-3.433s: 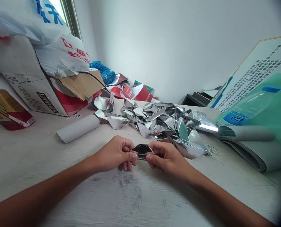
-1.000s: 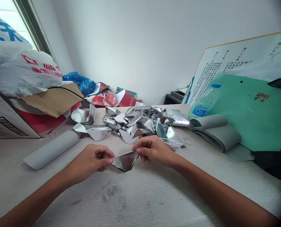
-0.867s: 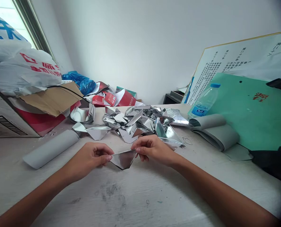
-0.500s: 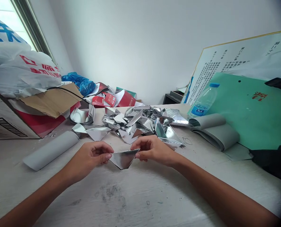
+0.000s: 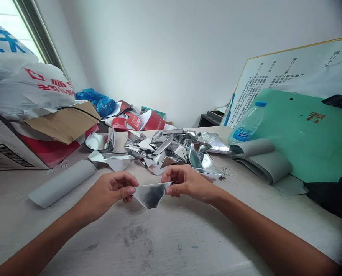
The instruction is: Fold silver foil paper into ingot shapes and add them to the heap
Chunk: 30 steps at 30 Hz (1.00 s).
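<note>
A folded piece of silver foil paper [image 5: 150,196] is held up between my two hands, its long straight edge on top and its narrow end pointing down. My left hand [image 5: 113,194] pinches the upper left corner with thumb and fingers. At the opposite corner, my right hand [image 5: 185,183] has the same kind of pinch. Just beyond the hands lies a heap of folded silver foil pieces [image 5: 165,149], some of them overlapping. A few more folded foil pieces [image 5: 119,162] rest to the left of that heap.
Left of my hands lies a grey paper roll [image 5: 63,184], with a carton [image 5: 15,149] behind it. On the right are a bent stack of grey sheets [image 5: 265,163], a plastic bottle [image 5: 248,122] and a green board [image 5: 300,138]. Red papers [image 5: 136,119] lie by the wall.
The silver foil piece has tilted slightly, so its face shows more broadly and reflects differently. My right hand has shifted a touch to the right; both hands keep their pinch.
</note>
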{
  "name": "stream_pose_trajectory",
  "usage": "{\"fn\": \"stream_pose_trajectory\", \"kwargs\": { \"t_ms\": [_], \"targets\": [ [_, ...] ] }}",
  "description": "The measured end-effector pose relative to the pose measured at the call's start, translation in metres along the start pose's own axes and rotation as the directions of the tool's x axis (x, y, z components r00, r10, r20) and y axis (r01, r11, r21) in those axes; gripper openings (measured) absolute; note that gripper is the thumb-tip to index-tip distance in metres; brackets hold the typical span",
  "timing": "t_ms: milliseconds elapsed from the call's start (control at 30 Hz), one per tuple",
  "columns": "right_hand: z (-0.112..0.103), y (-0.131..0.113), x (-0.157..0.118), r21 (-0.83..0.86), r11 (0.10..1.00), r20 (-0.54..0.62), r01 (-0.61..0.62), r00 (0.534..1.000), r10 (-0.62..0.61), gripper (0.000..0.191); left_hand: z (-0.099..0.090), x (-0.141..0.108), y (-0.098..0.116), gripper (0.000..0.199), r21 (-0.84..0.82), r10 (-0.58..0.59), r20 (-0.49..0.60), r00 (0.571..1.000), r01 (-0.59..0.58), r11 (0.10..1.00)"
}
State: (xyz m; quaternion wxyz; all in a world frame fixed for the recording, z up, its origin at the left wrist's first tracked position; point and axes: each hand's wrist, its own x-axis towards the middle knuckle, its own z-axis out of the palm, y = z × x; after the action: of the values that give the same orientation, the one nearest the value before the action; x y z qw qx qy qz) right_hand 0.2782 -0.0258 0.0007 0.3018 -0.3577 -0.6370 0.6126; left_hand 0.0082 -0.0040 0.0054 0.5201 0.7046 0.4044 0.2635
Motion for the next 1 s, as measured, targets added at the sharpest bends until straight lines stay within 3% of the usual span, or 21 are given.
{"fn": "stream_pose_trajectory", "kwargs": {
  "t_ms": [267,600,1000],
  "targets": [
    [0.000,-0.003,-0.004,0.089,0.995,0.072,0.040,0.996,-0.046,0.046,-0.005,-0.002,-0.008,0.027,-0.139,0.026,0.095,0.995,-0.013,0.990],
    [-0.001,-0.001,-0.003,0.053,0.998,0.109,0.037,0.993,-0.042,0.045,-0.007,0.001,-0.014,0.028,-0.267,0.029,0.114,0.993,0.002,0.964],
    [-0.002,0.000,-0.002,0.046,0.999,0.084,0.024,0.996,-0.028,0.044,-0.004,-0.003,-0.011,0.035,-0.282,0.015,0.135,0.991,0.024,0.959]
  ]
}}
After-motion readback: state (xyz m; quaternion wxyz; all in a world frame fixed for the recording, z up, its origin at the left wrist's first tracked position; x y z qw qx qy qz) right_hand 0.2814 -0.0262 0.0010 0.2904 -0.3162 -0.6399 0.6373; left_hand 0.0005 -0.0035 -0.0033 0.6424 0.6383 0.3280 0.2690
